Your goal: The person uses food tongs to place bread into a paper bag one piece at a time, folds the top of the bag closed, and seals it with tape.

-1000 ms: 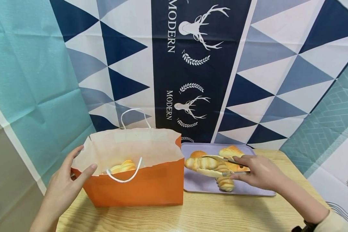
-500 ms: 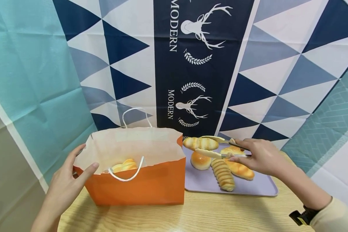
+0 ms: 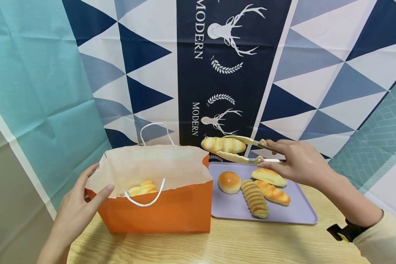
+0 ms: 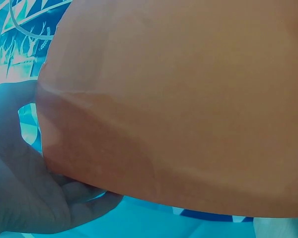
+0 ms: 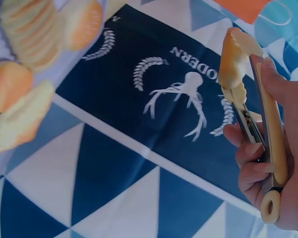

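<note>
Orange bag (image 3: pixel 161 213) gripped by L fingers (image 3: pixel 85 176), R fingers (image 5: pixel 252 173) curled round tongs (image 3: pixel 232 157) w/ bread (image 3: pixel 222 145).

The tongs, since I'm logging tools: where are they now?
In the head view, the tongs are in the right hand, right of the orange bag, holding a pale striped roll clear of the purple tray.

Downward head view, closer wrist views, orange bag (image 3: pixel 165 212) probably in all.

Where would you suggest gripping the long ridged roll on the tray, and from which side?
Probably across the near half of the ridged roll, coming from above with the tongs once free: it is long and narrow, and that half lies clear of the round bun.
</note>
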Motion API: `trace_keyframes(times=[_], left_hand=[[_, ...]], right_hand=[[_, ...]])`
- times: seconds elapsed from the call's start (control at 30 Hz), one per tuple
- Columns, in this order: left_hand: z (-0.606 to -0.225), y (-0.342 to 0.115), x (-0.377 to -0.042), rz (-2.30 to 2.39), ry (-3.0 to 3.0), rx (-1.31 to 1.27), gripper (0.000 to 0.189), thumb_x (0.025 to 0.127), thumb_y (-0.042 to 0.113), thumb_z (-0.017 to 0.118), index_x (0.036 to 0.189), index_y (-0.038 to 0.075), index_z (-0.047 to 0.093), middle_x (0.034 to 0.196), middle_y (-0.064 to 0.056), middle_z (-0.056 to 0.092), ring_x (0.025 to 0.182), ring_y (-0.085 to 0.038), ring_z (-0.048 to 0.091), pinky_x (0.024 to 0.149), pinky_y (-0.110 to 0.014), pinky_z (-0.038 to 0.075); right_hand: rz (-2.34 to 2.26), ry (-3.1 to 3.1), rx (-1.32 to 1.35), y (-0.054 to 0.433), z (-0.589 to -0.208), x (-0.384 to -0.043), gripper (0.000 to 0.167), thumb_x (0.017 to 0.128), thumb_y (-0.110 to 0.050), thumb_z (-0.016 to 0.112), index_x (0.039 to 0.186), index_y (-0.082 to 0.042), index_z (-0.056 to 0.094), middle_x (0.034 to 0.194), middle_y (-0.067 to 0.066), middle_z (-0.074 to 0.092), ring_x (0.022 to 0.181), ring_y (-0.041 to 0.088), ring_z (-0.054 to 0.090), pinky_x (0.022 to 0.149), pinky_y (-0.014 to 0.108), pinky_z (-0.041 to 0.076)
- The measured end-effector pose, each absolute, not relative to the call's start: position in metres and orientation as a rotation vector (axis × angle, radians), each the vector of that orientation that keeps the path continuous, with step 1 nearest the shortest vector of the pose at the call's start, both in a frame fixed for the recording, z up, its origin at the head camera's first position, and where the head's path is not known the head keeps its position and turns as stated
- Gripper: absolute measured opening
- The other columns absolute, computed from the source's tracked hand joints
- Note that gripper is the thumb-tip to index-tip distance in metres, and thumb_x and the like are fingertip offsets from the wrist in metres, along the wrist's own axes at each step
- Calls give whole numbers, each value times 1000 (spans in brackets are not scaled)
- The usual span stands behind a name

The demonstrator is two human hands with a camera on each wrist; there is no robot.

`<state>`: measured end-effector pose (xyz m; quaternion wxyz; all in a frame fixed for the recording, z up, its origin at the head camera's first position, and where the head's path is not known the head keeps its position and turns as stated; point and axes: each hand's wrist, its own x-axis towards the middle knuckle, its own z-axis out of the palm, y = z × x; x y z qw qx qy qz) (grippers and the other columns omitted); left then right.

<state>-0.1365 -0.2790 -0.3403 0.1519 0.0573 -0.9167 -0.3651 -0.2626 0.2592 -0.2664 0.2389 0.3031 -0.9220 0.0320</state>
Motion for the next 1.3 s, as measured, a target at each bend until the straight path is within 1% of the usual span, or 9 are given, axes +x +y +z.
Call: trace_keyframes(times=[0.17,0.37,0.47,0.6,0.67,0.83,0.97,1.13,1.3], left_hand=[[-339,-279,-137,-1048,-2627,160,84,102,56,64,170,26,23,85,-10,57,81,-24,52,59,-33,43],[-338,-278,-138,-1042,-2624,152,85,102,56,64,169,25,24,87,-10,57,82,-24,52,60,-33,43],[-337,-277,-138,-1044,-2625,146,84,102,56,65,169,26,24,84,-10,56,80,-23,52,59,-33,42],[-337,-277,-138,-1046,-2629,144,85,102,57,64,169,27,23,83,-10,56,79,-23,52,59,-33,42],[-336,-277,-138,-1045,-2625,142,84,102,57,64,169,28,23,84,-9,56,78,-23,52,59,-33,42],[-337,-277,-137,-1055,-2607,131,82,102,55,65,169,29,25,81,-8,57,76,-21,53,59,-32,42],[-339,-278,-136,-1053,-2612,136,82,102,54,65,169,29,25,82,-8,57,76,-20,53,60,-32,42],[-339,-279,-137,-1037,-2617,142,82,102,55,65,169,27,25,83,-9,58,78,-21,53,60,-33,42],[-340,-279,-136,-1059,-2629,153,83,102,56,64,169,27,24,82,-9,57,77,-22,53,60,-33,43]], right_hand=[[81,-2451,886,246,-254,-259,68,87,-49,85,138,-7,71,97,1,75,60,2,51,52,28,42],[79,-2424,930,226,-241,-252,69,88,-46,85,141,-6,68,96,0,75,60,1,49,57,32,47],[90,-2440,945,216,-238,-249,71,89,-49,84,144,-7,66,100,1,76,57,-1,49,58,33,49],[123,-2428,993,203,-235,-246,72,89,-51,83,144,-8,66,116,9,76,53,-6,48,57,30,48],[126,-2406,1024,195,-234,-246,71,89,-52,83,144,-9,67,113,7,76,53,-8,48,55,28,47],[113,-2366,1111,174,-234,-247,72,89,-56,82,143,-10,68,103,-1,74,58,-5,49,58,28,48],[113,-2386,1163,158,-236,-247,75,90,-60,79,143,-8,67,113,4,76,61,-2,51,63,32,54],[119,-2373,1239,139,-238,-248,77,91,-65,75,143,-10,67,108,0,75,61,0,52,63,30,54],[108,-2346,1319,122,-240,-248,75,91,-66,74,139,-9,71,113,1,76,61,0,57,63,28,56]])
